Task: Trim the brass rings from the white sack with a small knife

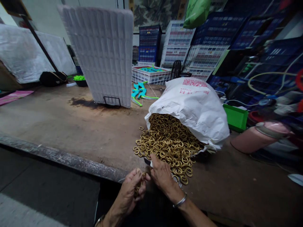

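Note:
A heap of brass-coloured rings [169,146] spills onto the table from the mouth of a white woven sack [191,104] lying on its side. Over the table's front edge, my left hand [132,190] is closed around several of these rings, partly hidden by the fingers. My right hand [163,176], with a metal bangle at the wrist, is at the near edge of the heap. Its fingers are bent around a small white and dark thing, mostly covered, whose kind I cannot make out. The fingertips of both hands are close together.
A tall white ribbed panel [104,56] stands upright on a black wire stand. Behind it are turquoise and green toy bows [139,91] and a white crate [151,75]. A green tray [235,117] and a pink bottle [260,137] are at right, with stacked crates [178,34] behind.

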Tool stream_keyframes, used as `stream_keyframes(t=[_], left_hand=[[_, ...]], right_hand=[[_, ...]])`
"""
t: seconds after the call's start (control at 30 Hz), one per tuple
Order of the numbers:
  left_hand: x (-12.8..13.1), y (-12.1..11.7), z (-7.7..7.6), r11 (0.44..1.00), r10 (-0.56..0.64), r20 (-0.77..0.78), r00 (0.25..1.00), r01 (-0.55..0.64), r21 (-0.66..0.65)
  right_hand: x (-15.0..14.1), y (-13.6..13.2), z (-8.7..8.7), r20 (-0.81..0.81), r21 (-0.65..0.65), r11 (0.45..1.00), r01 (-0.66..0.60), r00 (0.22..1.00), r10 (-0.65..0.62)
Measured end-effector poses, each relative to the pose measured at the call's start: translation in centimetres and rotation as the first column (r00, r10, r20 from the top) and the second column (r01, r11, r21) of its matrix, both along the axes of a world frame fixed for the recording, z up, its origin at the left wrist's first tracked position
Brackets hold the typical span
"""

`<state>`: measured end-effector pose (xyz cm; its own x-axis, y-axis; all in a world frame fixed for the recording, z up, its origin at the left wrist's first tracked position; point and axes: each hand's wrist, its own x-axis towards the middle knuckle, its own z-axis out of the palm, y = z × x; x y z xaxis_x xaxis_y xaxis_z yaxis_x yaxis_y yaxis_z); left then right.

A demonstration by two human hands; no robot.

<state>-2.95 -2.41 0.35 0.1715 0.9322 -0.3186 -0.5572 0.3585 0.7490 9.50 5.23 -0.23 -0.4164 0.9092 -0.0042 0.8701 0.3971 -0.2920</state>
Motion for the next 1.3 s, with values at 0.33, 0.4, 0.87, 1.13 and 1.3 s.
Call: stream_keyframes(t=[0.33,0.4,0.87,1.13,1.3], left_hand=[[-1.4,0.3,-1.5,0.985,0.125,0.327,0.937,-0.079,-0.151],[-1.6,0.5,-1.8,0.977,0.147,0.371,0.917,-0.075,-0.202],[1.1,3.3,-1.3,0.962,0.273,-0.294,0.916,-0.261,0.08],[0.8,3.0,-1.5,0.924,0.223,-0.492,0.842,-0.021,0.382],[0.1,2.4,-1.0,0.884,0.203,-0.511,0.835,0.069,0.463]], right_hand=[[-1.7,1.1,-0.1,0.138,0.026,0.998,0.057,0.989,-0.06],[-1.2,1.1,-0.2,0.091,0.033,0.999,0.041,0.995,-0.044],[2.7,0.9,0.1,-0.67,-0.742,0.577,-0.343,0.416,-0.614],[3.6,-0.2,0.3,-0.546,-0.707,0.238,-0.666,0.299,-0.783],[3.2,-0.7,0.5,-0.494,-0.71,0.155,-0.687,0.328,-0.805]])
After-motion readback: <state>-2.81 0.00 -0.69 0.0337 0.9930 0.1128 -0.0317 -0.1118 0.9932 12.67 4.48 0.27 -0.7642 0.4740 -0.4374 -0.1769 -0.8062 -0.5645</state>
